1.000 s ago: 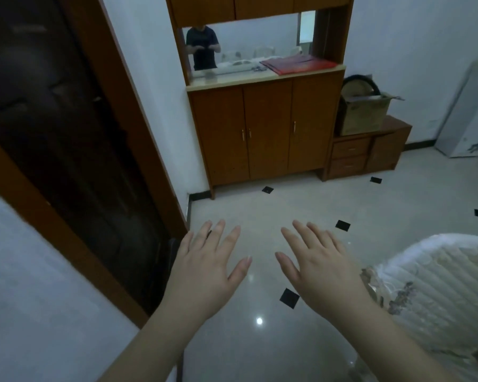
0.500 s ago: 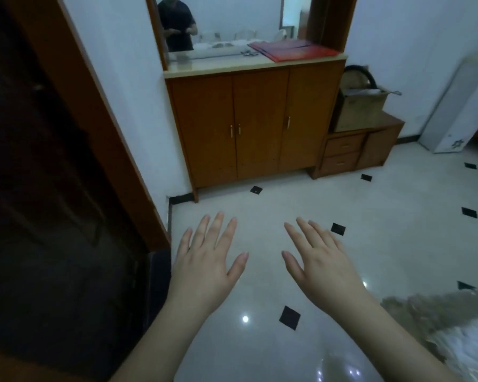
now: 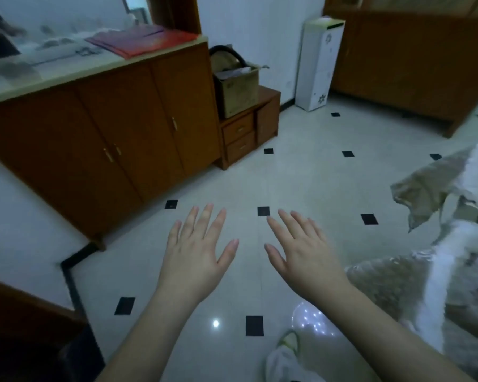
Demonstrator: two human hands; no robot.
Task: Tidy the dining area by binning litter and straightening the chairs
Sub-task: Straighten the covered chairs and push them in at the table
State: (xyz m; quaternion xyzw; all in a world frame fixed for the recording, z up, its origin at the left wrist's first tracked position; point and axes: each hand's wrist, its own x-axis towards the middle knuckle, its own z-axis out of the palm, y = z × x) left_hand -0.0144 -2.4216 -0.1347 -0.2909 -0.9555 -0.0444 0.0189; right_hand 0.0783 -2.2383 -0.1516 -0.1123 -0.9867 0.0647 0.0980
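Observation:
My left hand [image 3: 198, 249] and my right hand [image 3: 301, 250] are held out side by side over the tiled floor, palms down, fingers spread and straight, holding nothing. At the right edge stands a chair [image 3: 453, 260] draped in a white and brownish padded cover; my right forearm passes just left of it without touching it. No litter and no bin show in this view.
A wooden sideboard [image 3: 108, 133] with a red folder [image 3: 141, 41] on top lines the left wall. Beside it sit a low drawer unit [image 3: 246, 133] bearing a cardboard box [image 3: 238, 86], a white water dispenser [image 3: 318, 64] and a dark cabinet [image 3: 409, 59]. A shoe [image 3: 286, 351] shows below.
The view has swung right: the dark doorway has left the frame, and the water dispenser and the far cabinet have come in. Both hands stay spread and empty.

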